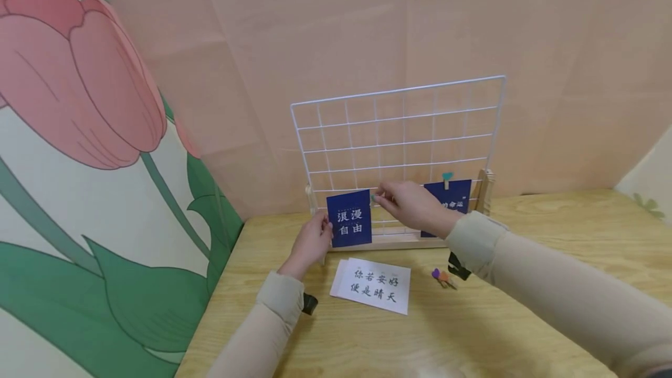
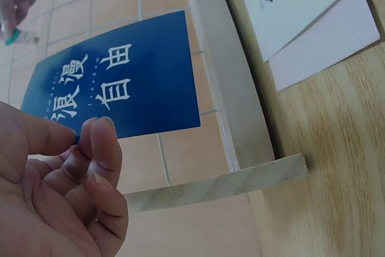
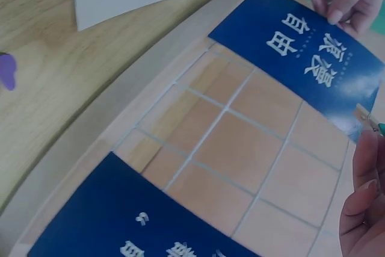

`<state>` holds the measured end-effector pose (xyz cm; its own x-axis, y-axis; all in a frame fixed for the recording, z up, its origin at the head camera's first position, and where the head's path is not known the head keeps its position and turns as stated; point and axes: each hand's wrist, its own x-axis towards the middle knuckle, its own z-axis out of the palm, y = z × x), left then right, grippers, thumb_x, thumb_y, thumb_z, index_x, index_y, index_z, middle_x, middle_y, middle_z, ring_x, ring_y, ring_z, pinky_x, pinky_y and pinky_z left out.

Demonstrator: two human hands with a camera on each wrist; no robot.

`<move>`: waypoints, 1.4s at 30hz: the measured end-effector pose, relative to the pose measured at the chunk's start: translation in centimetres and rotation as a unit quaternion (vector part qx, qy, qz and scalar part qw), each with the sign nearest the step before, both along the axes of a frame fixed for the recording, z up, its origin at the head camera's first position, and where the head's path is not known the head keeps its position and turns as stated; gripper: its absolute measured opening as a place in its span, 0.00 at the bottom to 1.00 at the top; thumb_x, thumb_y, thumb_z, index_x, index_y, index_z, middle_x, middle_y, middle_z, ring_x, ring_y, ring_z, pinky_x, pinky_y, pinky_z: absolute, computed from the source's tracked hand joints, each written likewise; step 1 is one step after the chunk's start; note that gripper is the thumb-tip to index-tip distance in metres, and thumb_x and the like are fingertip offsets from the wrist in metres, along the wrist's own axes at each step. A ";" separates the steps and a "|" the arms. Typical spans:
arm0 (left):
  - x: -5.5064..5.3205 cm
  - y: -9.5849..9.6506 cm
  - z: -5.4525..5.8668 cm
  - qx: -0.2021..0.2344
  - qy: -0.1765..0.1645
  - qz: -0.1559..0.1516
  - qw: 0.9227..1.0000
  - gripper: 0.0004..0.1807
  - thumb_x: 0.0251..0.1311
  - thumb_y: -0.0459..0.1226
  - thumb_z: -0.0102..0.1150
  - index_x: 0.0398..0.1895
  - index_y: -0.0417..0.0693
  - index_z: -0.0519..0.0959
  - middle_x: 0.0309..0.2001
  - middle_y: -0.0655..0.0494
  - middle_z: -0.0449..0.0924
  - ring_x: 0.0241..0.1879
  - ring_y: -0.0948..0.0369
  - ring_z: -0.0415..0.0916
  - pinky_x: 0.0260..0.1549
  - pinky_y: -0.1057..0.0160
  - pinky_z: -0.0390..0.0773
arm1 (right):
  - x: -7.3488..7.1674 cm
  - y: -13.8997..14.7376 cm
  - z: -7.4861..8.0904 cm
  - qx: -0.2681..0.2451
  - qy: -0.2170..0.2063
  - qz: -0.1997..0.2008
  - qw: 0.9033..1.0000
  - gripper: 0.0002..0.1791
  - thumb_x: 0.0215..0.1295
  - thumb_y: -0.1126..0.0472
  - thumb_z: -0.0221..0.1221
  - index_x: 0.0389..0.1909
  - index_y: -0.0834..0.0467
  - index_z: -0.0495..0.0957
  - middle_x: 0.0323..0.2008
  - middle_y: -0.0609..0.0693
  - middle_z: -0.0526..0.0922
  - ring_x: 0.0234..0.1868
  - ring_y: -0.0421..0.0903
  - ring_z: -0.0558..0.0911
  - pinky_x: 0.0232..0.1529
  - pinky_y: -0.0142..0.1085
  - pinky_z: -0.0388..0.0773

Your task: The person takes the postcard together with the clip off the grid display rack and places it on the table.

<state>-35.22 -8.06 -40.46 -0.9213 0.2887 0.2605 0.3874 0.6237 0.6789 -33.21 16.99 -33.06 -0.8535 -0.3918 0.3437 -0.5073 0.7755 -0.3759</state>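
Note:
By its left edge, my left hand (image 1: 313, 235) pinches a dark blue card (image 1: 350, 226) with white Chinese characters between thumb and fingers. The card stands upright in front of the lower left part of a white wire grid rack (image 1: 388, 92). My right hand (image 1: 406, 200) pinches a small wooden clip (image 3: 363, 112) with a teal top, close to that card's upper right corner. Whether the clip's jaws reach the card or the wire, I cannot tell. Behind my right hand, a second blue card (image 1: 459, 190) hangs on the grid under a teal heart-topped clip (image 1: 447, 178).
A few white cards (image 1: 373, 284) with black writing lie on the wooden table (image 1: 567, 261) before the rack. Right of them are small clips with purple (image 1: 436, 273) and orange (image 1: 444, 276) tops. The rack stands in a wooden base (image 1: 394, 242) against a pinkish cloth backdrop (image 1: 325, 28).

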 end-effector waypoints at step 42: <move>3.4 -0.8 -0.3 0.089 -0.132 -0.106 0.981 0.07 0.76 0.26 0.46 0.35 0.37 0.70 0.27 0.45 0.75 0.26 0.48 0.77 0.30 0.51 0.81 | 2.8 6.2 -4.0 0.028 -0.085 -0.023 0.996 0.07 0.77 0.61 0.57 0.42 0.61 0.81 0.25 0.44 0.79 0.22 0.40 0.74 0.23 0.34 0.74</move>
